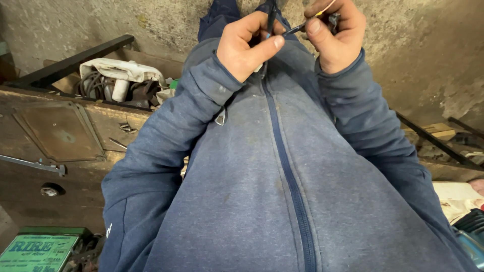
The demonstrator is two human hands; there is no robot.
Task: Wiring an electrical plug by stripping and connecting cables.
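I look down my own blue zip hoodie (282, 191). Both hands are raised in front of my chest, close together. My left hand (244, 45) is curled around a thin dark cable (271, 17), with the thumb stretched toward the right hand. My right hand (337, 35) pinches the dark tip of a thin wire (295, 29) between thumb and fingers. A pale yellow strand (326, 7) sticks out above its fingers. Something small and metallic sits in the right palm, mostly hidden.
An old wooden workbench (60, 151) with a metal plate stands at the left. Behind it, a white power tool (121, 73) lies with coiled cables. A green box (38, 252) sits bottom left, dark metal bars (433, 141) cross the right, and a teal tool (471, 236) lies bottom right.
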